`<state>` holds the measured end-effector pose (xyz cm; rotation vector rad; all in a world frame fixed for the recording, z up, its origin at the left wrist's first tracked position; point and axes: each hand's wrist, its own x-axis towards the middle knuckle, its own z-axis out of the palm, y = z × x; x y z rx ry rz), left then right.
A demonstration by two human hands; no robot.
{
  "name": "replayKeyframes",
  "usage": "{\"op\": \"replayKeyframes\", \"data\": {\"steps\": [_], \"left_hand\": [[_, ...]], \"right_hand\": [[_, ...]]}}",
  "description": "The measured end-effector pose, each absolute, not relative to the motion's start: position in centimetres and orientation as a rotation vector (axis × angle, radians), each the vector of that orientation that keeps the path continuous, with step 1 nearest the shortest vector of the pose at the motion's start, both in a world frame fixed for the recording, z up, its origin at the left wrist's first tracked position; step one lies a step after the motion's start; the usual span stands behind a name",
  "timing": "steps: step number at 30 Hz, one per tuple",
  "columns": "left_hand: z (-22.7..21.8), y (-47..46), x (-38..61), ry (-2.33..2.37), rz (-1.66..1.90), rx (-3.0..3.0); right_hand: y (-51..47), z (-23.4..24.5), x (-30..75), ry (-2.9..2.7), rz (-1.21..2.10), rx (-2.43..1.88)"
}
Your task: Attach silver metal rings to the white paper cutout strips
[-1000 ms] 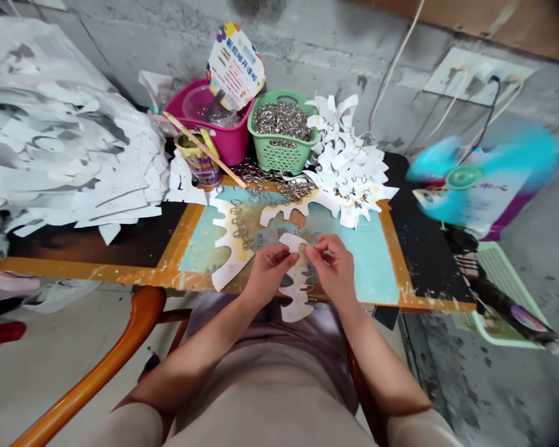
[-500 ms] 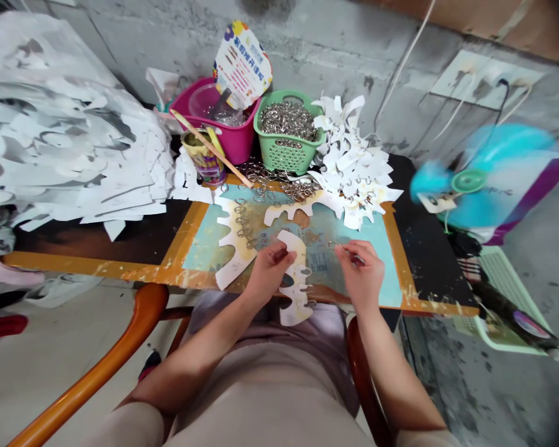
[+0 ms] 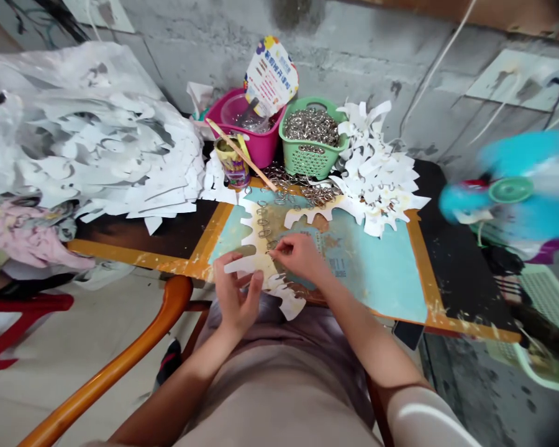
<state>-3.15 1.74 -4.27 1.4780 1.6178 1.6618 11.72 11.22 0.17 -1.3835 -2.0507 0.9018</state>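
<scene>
My left hand (image 3: 236, 295) grips a white scallop-edged strip (image 3: 246, 265) between thumb and fingers, over the table's front edge. The strip has yellowish stains, and its lower end hangs toward my lap. Just right of it, my right hand (image 3: 302, 257) is pinched, with a thin metal ring (image 3: 269, 252) at its fingertips, partly hidden. Behind both hands a second white strip (image 3: 249, 221) lies on the blue sheet (image 3: 377, 267), with a row of metal rings (image 3: 263, 222) along it.
At the back stand a magenta basket (image 3: 265, 146), a green basket (image 3: 311, 162) of metal rings, and a stained can (image 3: 233, 167) with a wooden stick (image 3: 246, 158) across it. White cut pieces pile up left (image 3: 121, 155) and right (image 3: 377, 161). A blue fan (image 3: 512, 189) is at right.
My right hand has moved left with the ring, close to the strip. My left hand has shifted left and turned the strip so that it slants. The camera view has swung left.
</scene>
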Motion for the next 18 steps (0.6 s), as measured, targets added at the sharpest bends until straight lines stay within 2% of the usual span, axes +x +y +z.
{"op": "replayKeyframes", "data": {"steps": [9, 18], "left_hand": [[-4.7, 2.2, -4.7, 1.683, 1.550, 1.482], [-5.2, 2.1, -5.1, 1.634, 1.557, 1.473]], "right_hand": [[10.8, -0.8, 12.5, -2.059, 0.707, -1.716], [10.2, -0.4, 11.4, -2.055, 0.831, -1.483]]}}
